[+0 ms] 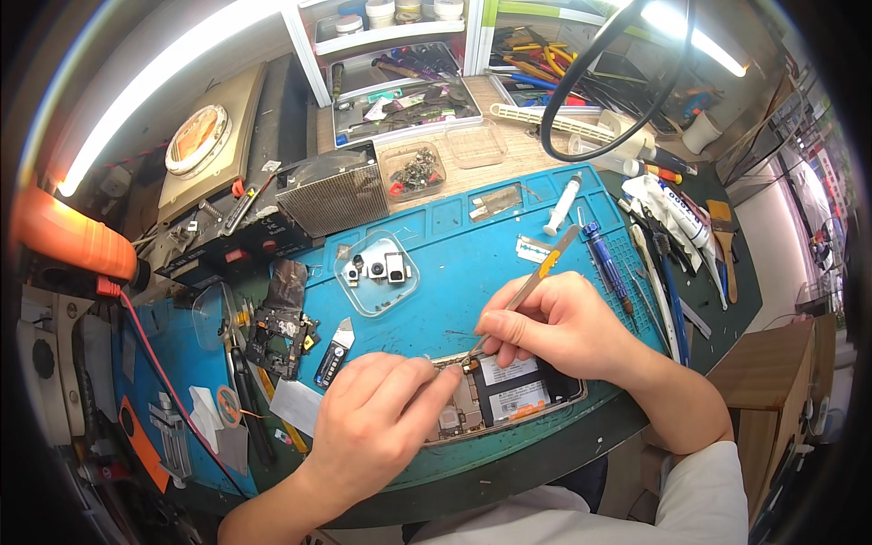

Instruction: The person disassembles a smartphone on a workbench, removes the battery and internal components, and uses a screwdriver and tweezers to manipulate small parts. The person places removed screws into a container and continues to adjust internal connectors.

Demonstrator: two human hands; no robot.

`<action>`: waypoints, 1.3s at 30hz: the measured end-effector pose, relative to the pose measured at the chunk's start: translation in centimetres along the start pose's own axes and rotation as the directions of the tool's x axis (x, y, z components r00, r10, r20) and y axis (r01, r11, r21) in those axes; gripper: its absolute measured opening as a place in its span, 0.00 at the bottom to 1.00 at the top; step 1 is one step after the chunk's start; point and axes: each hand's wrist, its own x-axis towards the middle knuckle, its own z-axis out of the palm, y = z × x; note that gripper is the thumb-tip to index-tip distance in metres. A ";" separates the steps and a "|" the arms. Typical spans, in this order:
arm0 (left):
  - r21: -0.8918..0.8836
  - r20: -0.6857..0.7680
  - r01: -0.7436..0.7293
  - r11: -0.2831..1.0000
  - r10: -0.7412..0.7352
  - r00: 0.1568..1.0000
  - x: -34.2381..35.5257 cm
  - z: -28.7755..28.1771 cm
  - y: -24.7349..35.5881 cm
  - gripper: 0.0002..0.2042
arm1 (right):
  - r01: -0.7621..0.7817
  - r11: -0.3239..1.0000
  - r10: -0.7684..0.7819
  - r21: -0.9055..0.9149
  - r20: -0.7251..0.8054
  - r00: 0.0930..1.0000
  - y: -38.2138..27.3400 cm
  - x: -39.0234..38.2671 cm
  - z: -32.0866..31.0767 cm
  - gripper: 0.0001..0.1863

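Observation:
An opened smartphone (468,406) lies near the mat's front edge, its circuit board and black battery with white labels exposed. My left hand (380,413) is closed at the phone's left end, fingertips pressed to its upper edge; part of the phone is hidden beneath. In the pinched fingers of my right hand (563,327) is a slim metal tool (536,280) with a yellow-orange band. Its lower tip meets the phone's upper edge close to my left fingertips. Beyond my hands, a clear dish (363,300) holds several small camera modules. A black-handled blade (336,352) lies left of the phone.
The blue mat (454,313) bears a syringe (563,204), a razor blade (538,250) and a blue screwdriver (609,271). Brushes (722,227) crowd the right. A circuit board (282,336) and an orange-handled tool (77,238) are at left. Parts boxes (413,173) stand behind.

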 end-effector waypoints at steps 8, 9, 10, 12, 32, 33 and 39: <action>-0.007 -0.007 0.028 1.000 -0.028 1.000 -0.1 0.2 0.0 0.19 | -0.005 0.998 0.006 0.064 -0.018 1.000 0.0 -0.2 -0.1 0.18; -0.008 -0.003 0.037 0.999 -0.037 0.999 -0.1 0.3 0.0 0.19 | -0.005 0.998 0.006 0.062 -0.020 1.000 0.1 -0.2 -0.1 0.18; -0.007 -0.001 0.035 0.999 -0.035 0.999 -0.1 0.3 0.0 0.19 | 0.001 0.998 0.000 0.056 -0.017 1.000 0.2 -0.1 -0.1 0.18; -0.006 0.001 0.029 1.000 -0.029 1.000 -0.1 0.3 0.0 0.19 | 0.012 0.999 -0.012 0.044 -0.015 1.000 0.3 -0.1 -0.1 0.18; -0.114 -0.042 0.057 0.992 -0.062 0.997 -0.2 0.1 -0.7 0.22 | 0.151 0.987 -0.152 0.053 0.023 0.988 0.5 -0.5 -0.3 0.11; -0.137 -0.052 0.070 0.988 -0.078 0.996 -0.3 0.0 -0.7 0.22 | 0.192 0.977 -0.194 0.088 0.022 0.981 0.5 -0.6 -0.3 0.10; -0.165 -0.117 0.130 0.978 -0.150 0.982 -0.1 -1.0 -0.9 0.21 | 0.596 0.763 -0.611 -0.251 0.022 0.791 1.1 -0.3 0.6 0.11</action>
